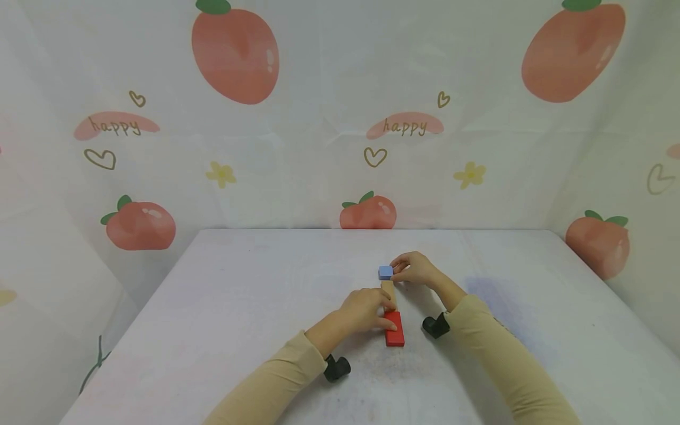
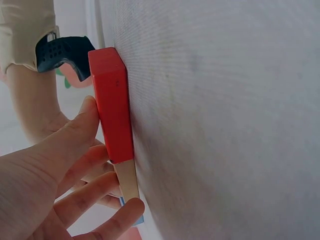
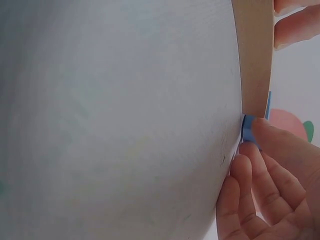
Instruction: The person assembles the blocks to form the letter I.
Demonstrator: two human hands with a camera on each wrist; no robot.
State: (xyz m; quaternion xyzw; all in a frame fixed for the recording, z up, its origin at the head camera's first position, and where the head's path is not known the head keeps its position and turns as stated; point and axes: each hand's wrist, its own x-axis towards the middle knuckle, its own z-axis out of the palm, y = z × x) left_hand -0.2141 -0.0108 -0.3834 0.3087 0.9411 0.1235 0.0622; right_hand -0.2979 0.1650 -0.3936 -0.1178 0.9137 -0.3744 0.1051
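Note:
Three toy blocks lie end to end in a line on the white table. A red block (image 1: 394, 337) is nearest, a plain wooden block (image 1: 389, 287) is in the middle, and a blue block (image 1: 385, 271) is at the far end. My left hand (image 1: 366, 310) reaches over from the left, its thumb on the red block (image 2: 112, 110) and its fingers spread along the wooden block (image 2: 128, 181). At the far end, my right hand (image 1: 418, 269) touches the right side of the blue block (image 3: 247, 129) with thumb and fingertips.
The white table (image 1: 255, 283) has faint blue and grey stains. Behind it hangs a pale cloth (image 1: 313, 77) printed with fruit. A black wrist mount (image 1: 337, 368) sits at the left cuff, and another black mount (image 1: 436, 326) at the right cuff.

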